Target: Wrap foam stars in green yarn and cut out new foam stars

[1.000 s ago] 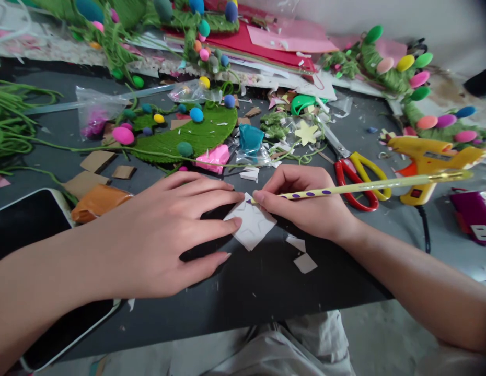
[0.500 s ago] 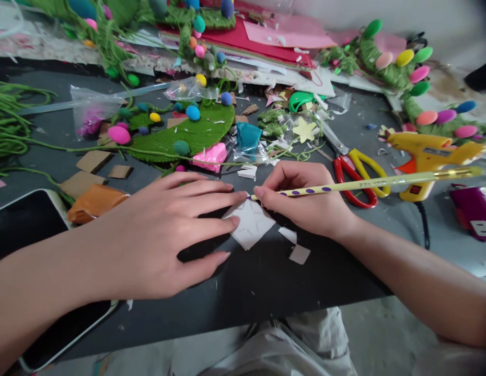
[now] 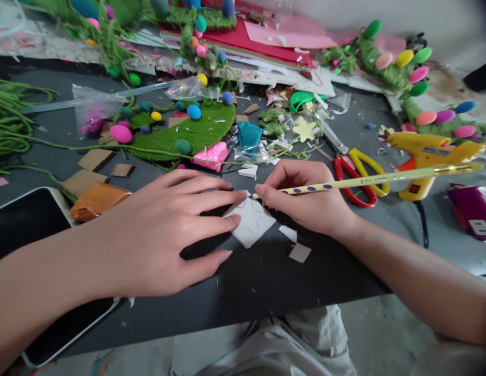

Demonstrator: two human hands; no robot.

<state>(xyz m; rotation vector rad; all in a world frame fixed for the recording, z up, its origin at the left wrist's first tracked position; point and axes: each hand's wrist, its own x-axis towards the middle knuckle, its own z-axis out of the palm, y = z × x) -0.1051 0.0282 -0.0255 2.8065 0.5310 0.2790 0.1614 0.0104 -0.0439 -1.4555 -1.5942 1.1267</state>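
Note:
A small white piece of paper (image 3: 251, 224) lies on the dark table, turned like a diamond, with faint star-like pencil lines on it. My left hand (image 3: 170, 224) rests flat with spread fingers, two fingertips pressing the paper's left side. My right hand (image 3: 305, 196) pinches a pale yellow pencil (image 3: 345, 184) with purple dots near its point. That point touches the paper's top corner, partly hidden by my fingertips. Two paper scraps, one of them a small square (image 3: 300, 253), lie right of the sheet.
Scissors (image 3: 358, 172) with red and yellow handles and a yellow glue gun (image 3: 423, 151) lie to the right. A phone (image 3: 35, 224) is partly under my left arm. Behind are a green leaf-shaped piece (image 3: 204, 128), clay packets (image 3: 249, 137), cardboard bits and green yarn (image 3: 11, 122).
Almost nothing differs. The pencil's rear end has tipped slightly, and the view has shifted a little. Both hands keep their places at the paper.

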